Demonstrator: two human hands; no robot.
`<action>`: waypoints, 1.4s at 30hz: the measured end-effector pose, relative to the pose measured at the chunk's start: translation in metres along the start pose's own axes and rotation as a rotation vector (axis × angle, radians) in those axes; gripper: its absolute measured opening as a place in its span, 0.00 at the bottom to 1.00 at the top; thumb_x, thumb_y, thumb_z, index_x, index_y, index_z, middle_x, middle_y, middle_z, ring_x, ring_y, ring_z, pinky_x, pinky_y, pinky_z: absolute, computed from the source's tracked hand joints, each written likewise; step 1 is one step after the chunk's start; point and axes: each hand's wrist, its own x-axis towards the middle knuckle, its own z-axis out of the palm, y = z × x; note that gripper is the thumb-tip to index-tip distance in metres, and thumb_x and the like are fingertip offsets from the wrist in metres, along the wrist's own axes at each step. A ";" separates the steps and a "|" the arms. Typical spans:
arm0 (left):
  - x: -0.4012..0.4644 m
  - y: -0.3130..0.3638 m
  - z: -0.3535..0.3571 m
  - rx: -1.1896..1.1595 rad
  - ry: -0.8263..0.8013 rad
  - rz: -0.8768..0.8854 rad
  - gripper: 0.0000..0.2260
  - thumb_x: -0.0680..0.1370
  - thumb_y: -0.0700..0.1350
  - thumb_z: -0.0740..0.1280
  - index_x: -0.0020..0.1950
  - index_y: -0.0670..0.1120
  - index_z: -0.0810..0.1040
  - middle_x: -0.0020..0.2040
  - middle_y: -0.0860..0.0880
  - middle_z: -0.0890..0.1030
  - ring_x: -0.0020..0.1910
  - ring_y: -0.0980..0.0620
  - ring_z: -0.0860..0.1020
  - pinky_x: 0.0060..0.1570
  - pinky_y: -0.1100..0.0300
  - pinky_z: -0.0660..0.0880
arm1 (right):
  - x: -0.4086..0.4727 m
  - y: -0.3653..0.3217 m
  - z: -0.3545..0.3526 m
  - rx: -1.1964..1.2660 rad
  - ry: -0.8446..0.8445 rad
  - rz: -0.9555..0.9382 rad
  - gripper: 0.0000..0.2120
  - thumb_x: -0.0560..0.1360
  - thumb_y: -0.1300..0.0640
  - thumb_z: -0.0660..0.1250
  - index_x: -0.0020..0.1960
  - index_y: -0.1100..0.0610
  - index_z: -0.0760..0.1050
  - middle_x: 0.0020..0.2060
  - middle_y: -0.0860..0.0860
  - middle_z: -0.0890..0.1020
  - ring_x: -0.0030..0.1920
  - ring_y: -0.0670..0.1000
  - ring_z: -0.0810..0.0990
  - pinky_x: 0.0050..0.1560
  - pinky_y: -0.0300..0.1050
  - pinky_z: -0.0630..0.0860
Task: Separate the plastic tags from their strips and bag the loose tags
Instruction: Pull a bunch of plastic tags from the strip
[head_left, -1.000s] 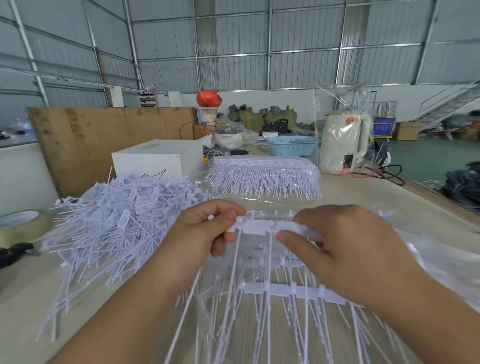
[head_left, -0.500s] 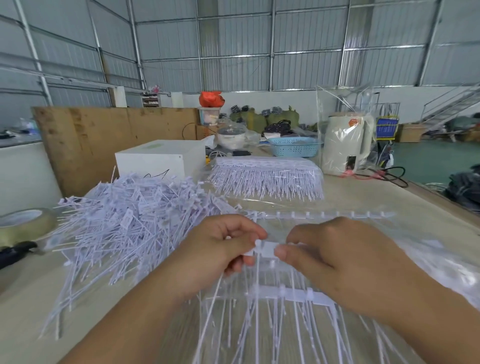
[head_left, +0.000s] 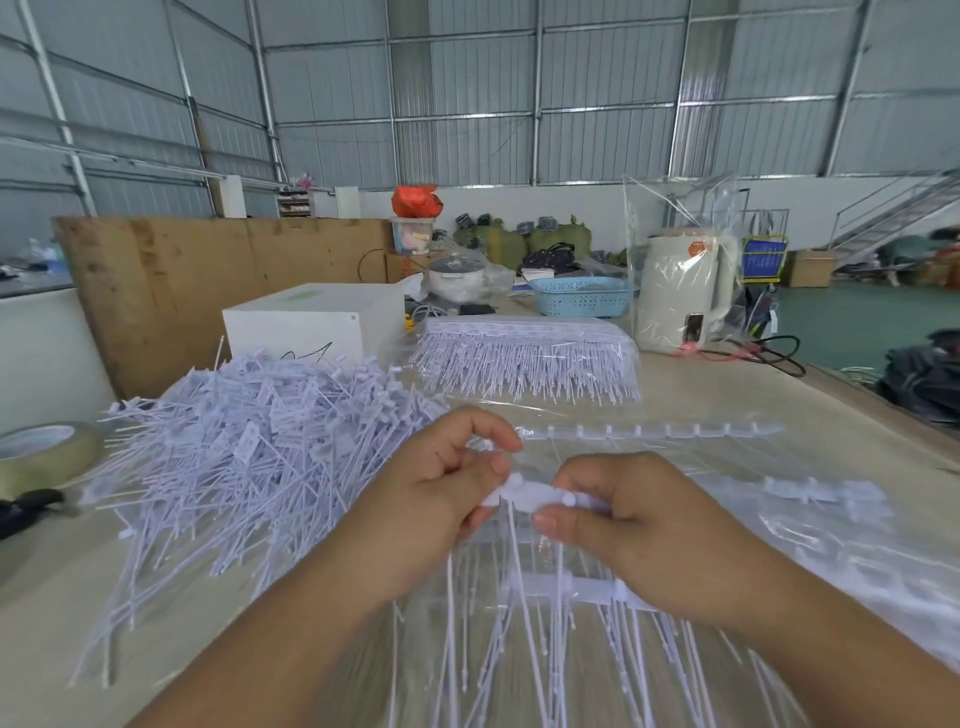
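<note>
My left hand (head_left: 441, 499) and my right hand (head_left: 639, 530) meet at the middle of the table, both pinching a short white tag strip (head_left: 530, 493) between thumb and fingers. Thin tag tails (head_left: 524, 623) hang down from it toward me. A second strip (head_left: 566, 584) lies under my right hand on clear plastic bags (head_left: 831, 561). A bare strip spine (head_left: 649, 430) lies just beyond my hands. A big heap of loose white tags (head_left: 249, 452) sits to the left. A stack of uncut tag strips (head_left: 530, 358) lies farther back.
A tape roll (head_left: 47, 457) sits at the left edge with a dark tool (head_left: 26, 512) beside it. Behind stand a white box (head_left: 311, 322), a blue basket (head_left: 582, 296), a bagged white kettle (head_left: 685, 291) with a black cord (head_left: 774, 348), and a plywood board (head_left: 208, 280).
Both hands came lower and closer to me with the strip. The strip piece between them is shorter, and my left fingers have curled more tightly at its end.
</note>
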 end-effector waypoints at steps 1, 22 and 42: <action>0.001 0.001 0.004 -0.034 0.064 0.032 0.16 0.79 0.36 0.62 0.38 0.54 0.78 0.24 0.54 0.68 0.22 0.59 0.64 0.23 0.69 0.61 | 0.001 -0.001 0.002 -0.010 0.057 -0.010 0.12 0.75 0.45 0.68 0.36 0.45 0.71 0.22 0.44 0.70 0.23 0.44 0.66 0.29 0.41 0.63; 0.002 -0.004 -0.003 0.063 0.151 -0.037 0.07 0.72 0.45 0.74 0.36 0.53 0.79 0.23 0.53 0.72 0.20 0.58 0.67 0.22 0.69 0.62 | -0.013 -0.019 -0.003 0.073 0.130 -0.109 0.15 0.75 0.45 0.66 0.37 0.54 0.72 0.21 0.45 0.68 0.22 0.44 0.65 0.26 0.35 0.58; -0.009 0.004 -0.003 0.001 -0.298 0.075 0.04 0.67 0.48 0.74 0.36 0.53 0.80 0.30 0.57 0.77 0.28 0.61 0.72 0.31 0.70 0.69 | -0.009 -0.011 -0.002 0.091 -0.116 -0.098 0.16 0.77 0.43 0.65 0.34 0.49 0.70 0.23 0.43 0.67 0.26 0.42 0.63 0.28 0.38 0.60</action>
